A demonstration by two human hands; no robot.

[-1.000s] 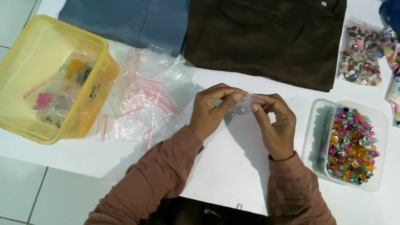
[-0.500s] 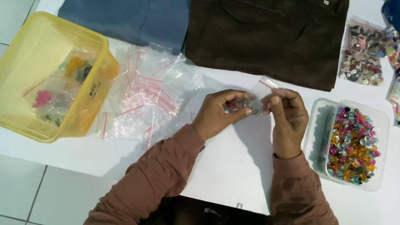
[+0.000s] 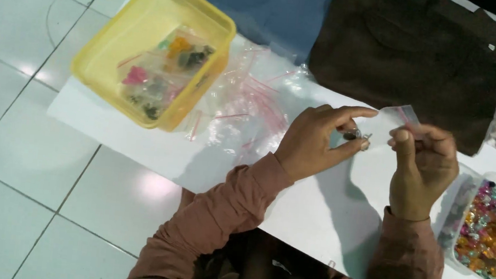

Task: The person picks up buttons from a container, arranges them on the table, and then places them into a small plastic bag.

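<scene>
My left hand (image 3: 314, 141) and my right hand (image 3: 421, 165) hold a small clear zip bag (image 3: 392, 120) between them above the white table (image 3: 313, 212). The left fingertips pinch one side of the bag, where a few small dark beads (image 3: 357, 135) show. My right thumb and forefinger pinch the other side by its pink-striped top. Both arms wear brown sleeves.
A yellow plastic tub (image 3: 147, 51) with filled little bags stands at the left table corner. A heap of empty clear zip bags (image 3: 245, 106) lies beside it. A clear tray of colourful beads (image 3: 488, 229) sits at the right. Blue cloth (image 3: 260, 7) and brown cloth (image 3: 408, 52) lie at the back.
The camera view has swung left and tilted. Both hands have lifted the small bag a little and moved slightly apart, the bag now stretched between them.
</scene>
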